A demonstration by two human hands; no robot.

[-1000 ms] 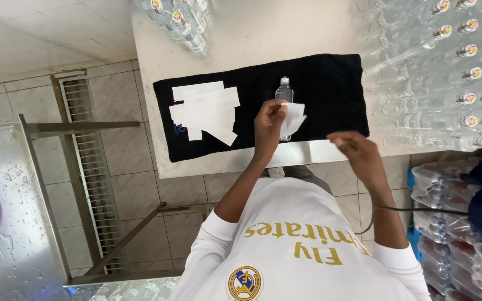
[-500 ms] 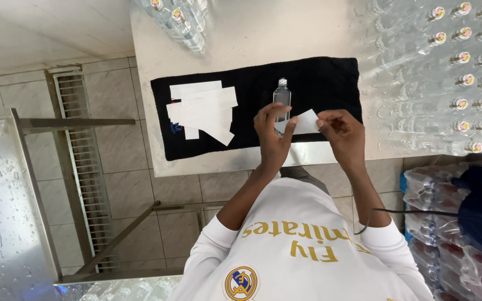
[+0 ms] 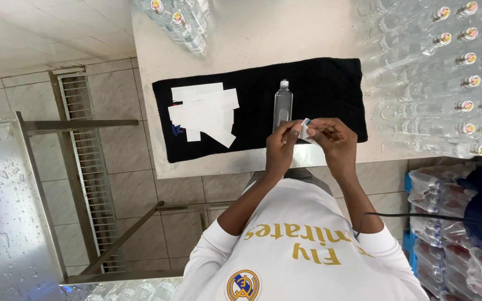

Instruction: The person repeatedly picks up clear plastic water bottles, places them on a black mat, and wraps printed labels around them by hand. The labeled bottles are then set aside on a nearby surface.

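A clear plastic bottle (image 3: pixel 283 103) lies on a black towel (image 3: pixel 330 89) spread over the steel table. Just below its base, my left hand (image 3: pixel 280 147) and my right hand (image 3: pixel 333 142) meet and pinch a small white paper label (image 3: pixel 305 129) between their fingertips. The label looks folded or seen edge-on, with a bit of blue at its top. A loose pile of white label strips (image 3: pixel 205 111) rests on the left part of the towel.
Many capped clear bottles (image 3: pixel 453 83) crowd the table's right side, and a few more (image 3: pixel 179 22) stand at the top. Shrink-wrapped bottle packs (image 3: pixel 447 223) sit at the lower right. A wet metal surface (image 3: pixel 6 212) and a floor grate (image 3: pixel 85 167) lie left.
My right hand came in from the right and took the label's free end. Both hands then drew closer together and toward me, below the bottle, so the label now looks much smaller.
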